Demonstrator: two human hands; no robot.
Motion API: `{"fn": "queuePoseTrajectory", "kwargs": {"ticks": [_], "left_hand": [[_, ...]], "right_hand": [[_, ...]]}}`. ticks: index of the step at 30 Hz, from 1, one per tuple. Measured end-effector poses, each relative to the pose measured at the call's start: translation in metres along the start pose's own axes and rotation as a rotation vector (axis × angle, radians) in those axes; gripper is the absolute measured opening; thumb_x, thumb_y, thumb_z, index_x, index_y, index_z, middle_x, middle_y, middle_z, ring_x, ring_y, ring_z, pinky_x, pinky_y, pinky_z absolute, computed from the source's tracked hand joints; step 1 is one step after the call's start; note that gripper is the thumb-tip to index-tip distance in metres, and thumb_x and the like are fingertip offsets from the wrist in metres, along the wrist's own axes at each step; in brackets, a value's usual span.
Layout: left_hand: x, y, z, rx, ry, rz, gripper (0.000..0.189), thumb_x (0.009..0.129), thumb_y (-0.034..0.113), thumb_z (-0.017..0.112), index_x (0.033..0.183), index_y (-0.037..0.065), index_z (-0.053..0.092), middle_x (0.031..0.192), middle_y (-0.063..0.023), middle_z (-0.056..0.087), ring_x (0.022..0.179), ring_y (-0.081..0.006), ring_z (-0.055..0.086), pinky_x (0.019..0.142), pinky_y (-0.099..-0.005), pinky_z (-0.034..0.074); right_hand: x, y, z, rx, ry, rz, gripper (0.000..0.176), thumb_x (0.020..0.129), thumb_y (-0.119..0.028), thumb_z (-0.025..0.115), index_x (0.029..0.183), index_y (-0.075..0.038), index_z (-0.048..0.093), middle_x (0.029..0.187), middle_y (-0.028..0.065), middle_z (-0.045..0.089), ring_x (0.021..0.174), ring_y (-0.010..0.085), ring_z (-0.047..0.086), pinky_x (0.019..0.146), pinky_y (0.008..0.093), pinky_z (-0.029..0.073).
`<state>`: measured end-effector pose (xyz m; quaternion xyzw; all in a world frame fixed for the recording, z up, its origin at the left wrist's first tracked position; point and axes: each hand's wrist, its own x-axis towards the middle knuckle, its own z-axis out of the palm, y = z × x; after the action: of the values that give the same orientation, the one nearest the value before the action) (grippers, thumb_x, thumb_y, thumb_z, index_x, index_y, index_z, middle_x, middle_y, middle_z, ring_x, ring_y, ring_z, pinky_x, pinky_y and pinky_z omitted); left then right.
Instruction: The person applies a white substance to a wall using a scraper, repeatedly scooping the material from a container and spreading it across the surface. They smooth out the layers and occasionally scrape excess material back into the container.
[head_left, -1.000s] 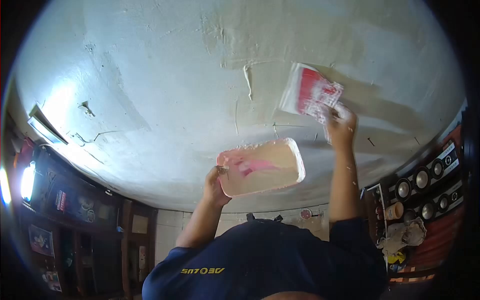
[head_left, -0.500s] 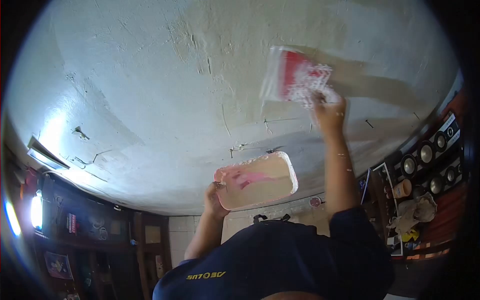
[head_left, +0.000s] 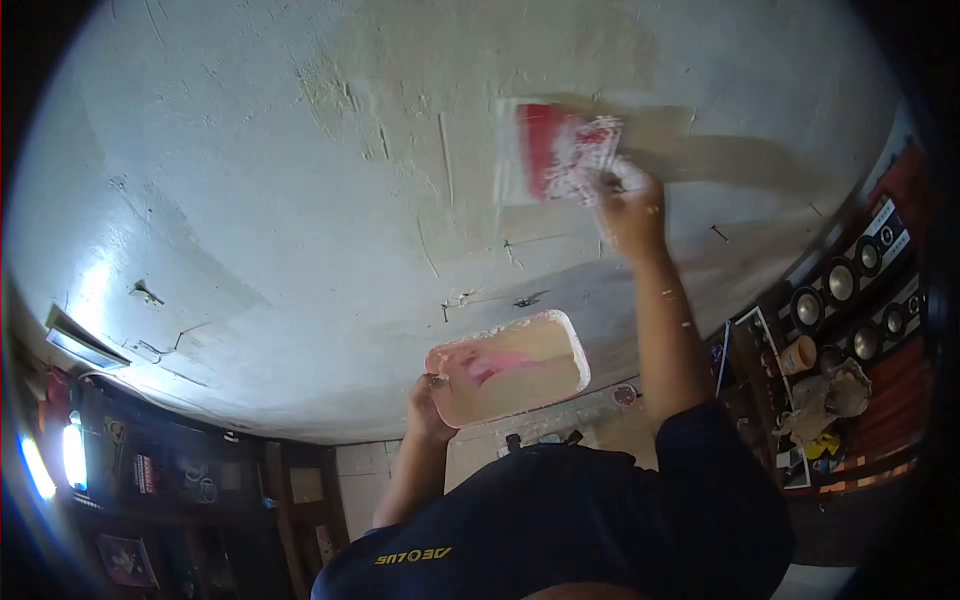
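Note:
My right hand [head_left: 632,210] is closed round a putty-caked, red-and-white scraper [head_left: 537,150], its broad blade against the pale wall [head_left: 250,180]. White filler covers the scraper's handle end and some of my fingers. Lower down, my left hand [head_left: 428,408] grips one end of a pinkish plastic tub [head_left: 580,362], thumb over the rim. The tub is tilted so that its inside shows, with smears of pink and cream paste and white filler crusted along the edge. Motion slightly blurs the scraper.
Nails [head_left: 719,234] and short wires stick out of the wall between tub and scraper. A lit lamp [head_left: 75,450] and dark shelving stand at left. On the right are round speakers [head_left: 841,282], an orange cup [head_left: 799,354] and a plastic bag [head_left: 847,388].
The scraper and my right hand have shifted left relative to the nails on the wall. My left hand still holds the tub, and the whole view has moved slightly.

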<state>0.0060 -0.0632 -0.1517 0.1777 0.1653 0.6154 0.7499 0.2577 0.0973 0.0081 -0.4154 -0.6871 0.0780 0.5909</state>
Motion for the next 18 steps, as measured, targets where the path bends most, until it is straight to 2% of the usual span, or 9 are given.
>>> {"fn": "queuePoseTrajectory", "kwargs": {"ticks": [2,3,4,6,8,11,14,17,18], "left_hand": [[-0.001,-0.002,-0.007,0.017,0.070,-0.025,0.054,0.070,0.023,0.049,0.119,0.002,0.048,0.117,-0.0156,0.053,0.107,-0.0299,0.052,0.092,-0.0415,0.043],[-0.002,-0.001,-0.004,0.013,0.068,-0.020,0.054,0.070,0.023,0.049,0.119,0.002,0.048,0.117,-0.0156,0.053,0.107,-0.0299,0.052,0.092,-0.0415,0.043],[-0.004,0.002,0.000,0.018,0.037,-0.018,0.054,0.070,0.022,0.048,0.119,0.002,0.048,0.117,-0.0158,0.053,0.107,-0.0301,0.052,0.092,-0.0413,0.042],[-0.004,0.001,0.005,0.024,0.002,-0.011,0.054,0.069,0.022,0.048,0.119,0.001,0.048,0.117,-0.0161,0.053,0.107,-0.0303,0.052,0.092,-0.0411,0.042],[-0.002,0.001,0.007,0.088,0.038,0.015,0.055,0.068,0.021,0.048,0.119,0.001,0.047,0.117,-0.0163,0.053,0.108,-0.0306,0.051,0.092,-0.0409,0.042],[0.000,0.002,0.009,0.120,0.023,0.006,0.055,0.069,0.022,0.047,0.120,0.001,0.047,0.118,-0.0163,0.053,0.108,-0.0307,0.051,0.092,-0.0408,0.042],[0.001,0.000,0.003,0.057,-0.020,0.004,0.055,0.071,0.024,0.046,0.121,0.001,0.046,0.119,-0.0166,0.052,0.109,-0.0313,0.050,0.093,-0.0430,0.041],[0.001,0.000,-0.007,0.055,-0.016,0.005,0.054,0.075,0.028,0.045,0.122,0.000,0.045,0.121,-0.0170,0.051,0.110,-0.0321,0.050,0.094,-0.0449,0.040],[0.001,0.000,-0.010,0.103,0.006,0.013,0.054,0.077,0.030,0.045,0.122,0.000,0.045,0.121,-0.0173,0.051,0.110,-0.0325,0.050,0.095,-0.0460,0.039]], "right_hand": [[-0.002,0.051,-0.054,-0.031,0.089,0.119,0.019,0.083,-0.010,0.058,0.094,0.005,0.062,0.082,0.0112,0.066,0.073,0.0134,0.060,0.069,0.0254,0.048],[-0.007,0.077,-0.080,0.277,0.124,0.267,0.021,0.084,-0.006,0.057,0.100,0.007,0.060,0.090,0.0103,0.064,0.078,0.0138,0.060,0.072,0.0247,0.047],[-0.013,0.076,-0.097,0.498,0.173,0.294,0.024,0.082,-0.001,0.057,0.104,0.009,0.057,0.095,0.0114,0.063,0.082,0.0153,0.060,0.074,0.0256,0.049],[-0.025,0.076,-0.113,0.446,0.284,0.242,0.025,0.081,0.002,0.058,0.104,0.010,0.056,0.096,0.0127,0.062,0.083,0.0163,0.060,0.078,0.0278,0.049],[-0.031,0.060,-0.097,0.466,0.262,0.178,0.024,0.080,0.001,0.060,0.103,0.008,0.056,0.095,0.0116,0.062,0.084,0.0160,0.060,0.077,0.0273,0.049],[-0.020,-0.017,-0.032,0.509,-0.050,0.096,0.015,0.080,-0.006,0.063,0.090,0.005,0.061,0.081,0.0051,0.062,0.074,0.0088,0.055,0.069,0.0242,0.046],[0.000,-0.038,0.010,0.294,-0.079,-0.114,0.017,0.077,-0.014,0.067,0.079,0.002,0.060,0.064,0.0091,0.060,0.058,0.0084,0.049,0.055,0.0263,0.042],[0.015,0.010,-0.010,0.054,0.024,0.130,0.022,0.079,-0.014,0.065,0.089,0.005,0.062,0.070,0.0104,0.064,0.061,0.0102,0.055,0.058,0.0261,0.046],[0.011,0.034,-0.031,0.191,0.096,0.217,0.023,0.081,-0.013,0.064,0.093,0.006,0.061,0.075,0.0105,0.064,0.065,0.0108,0.056,0.061,0.0253,0.046]]}}
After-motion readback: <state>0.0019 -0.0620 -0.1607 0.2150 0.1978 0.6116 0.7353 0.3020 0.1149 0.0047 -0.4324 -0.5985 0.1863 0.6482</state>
